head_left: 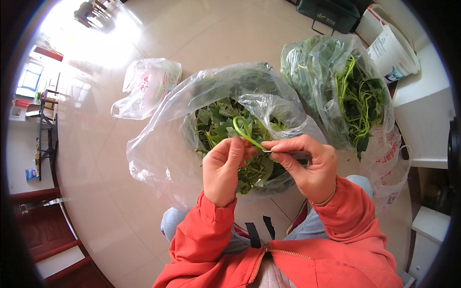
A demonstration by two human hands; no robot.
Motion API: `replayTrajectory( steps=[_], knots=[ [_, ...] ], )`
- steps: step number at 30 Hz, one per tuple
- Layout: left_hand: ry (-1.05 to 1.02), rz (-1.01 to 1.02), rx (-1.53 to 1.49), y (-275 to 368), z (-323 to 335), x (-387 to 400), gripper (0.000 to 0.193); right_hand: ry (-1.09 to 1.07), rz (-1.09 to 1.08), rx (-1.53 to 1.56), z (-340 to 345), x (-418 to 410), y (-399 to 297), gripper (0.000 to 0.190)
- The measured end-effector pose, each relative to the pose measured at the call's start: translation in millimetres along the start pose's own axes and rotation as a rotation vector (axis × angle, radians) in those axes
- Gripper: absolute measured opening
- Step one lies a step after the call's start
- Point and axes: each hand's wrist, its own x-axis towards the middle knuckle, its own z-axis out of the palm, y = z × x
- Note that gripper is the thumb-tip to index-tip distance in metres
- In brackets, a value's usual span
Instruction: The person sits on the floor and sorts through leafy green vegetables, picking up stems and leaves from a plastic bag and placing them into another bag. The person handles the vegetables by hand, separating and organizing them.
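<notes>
My left hand pinches a curled green plant stem, whose loop bends up and back over the fingers. The stem's other end runs to the fingertips of my right hand, which holds it between thumb and fingers. A thin, pale, shiny sliver shows at those right fingertips; it is too small to identify. Below both hands sits a large clear plastic bag, opened wide. Leafy greens with thin stems fill it, partly hidden by my hands and a fold of the plastic.
At the right, a second clear bag holds long-stemmed greens. A crumpled printed bag lies beside it. Behind stand a white plastic bucket and a dark green case. A white carrier bag rests on the tiled floor.
</notes>
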Motion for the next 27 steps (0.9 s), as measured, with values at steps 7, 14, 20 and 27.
replayTrajectory(
  steps=[7, 14, 20, 27],
  knots=[
    [-0.082, -0.162, -0.228, 0.6, -10.6, 4.8, 0.020, -0.094, 0.062, 0.080, 3.9, 1.3, 1.0, 0.009],
    [-0.029, -0.159, -0.170, 4.2, -11.7, 4.9, 0.024, -0.112, 0.100, 0.119, 5.4, 3.2, 1.8, 0.010],
    [-0.031, -0.151, -0.159, 5.3, -8.3, 4.7, 0.025, -0.116, 0.073, 0.085, 7.5, 3.7, 3.0, 0.009],
    [-0.005, -0.151, -0.194, 2.9, -9.5, 5.7, 0.024, -0.119, 0.060, 0.062, 8.1, 3.7, 4.8, 0.009]
  ],
)
